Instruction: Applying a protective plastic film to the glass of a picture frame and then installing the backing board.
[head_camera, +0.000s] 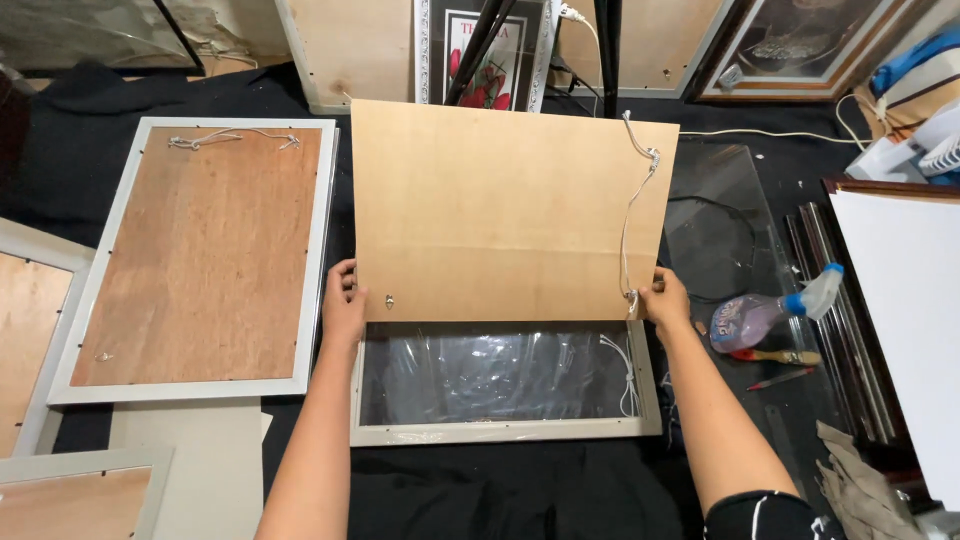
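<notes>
Pale plywood backing board (500, 210), tilted up above grey frame (500, 432), white hanging cord (632, 235) perhaps loose, left hand (343, 305) and right hand (665, 300) gripping its opposite lower corners, spray bottle (765, 317) right of frame.

We see two bare forearms and bare hands, left hand (343, 300) and right hand (664, 298); a black, white-patterned garment edge shows low at right.

A backing board (500, 210) is sitting tilted over a frame (505, 432); another frame (200, 255) is lying to its left; a spray bottle (765, 318) is lying to its right, a brush (775, 356) just before it.
</notes>
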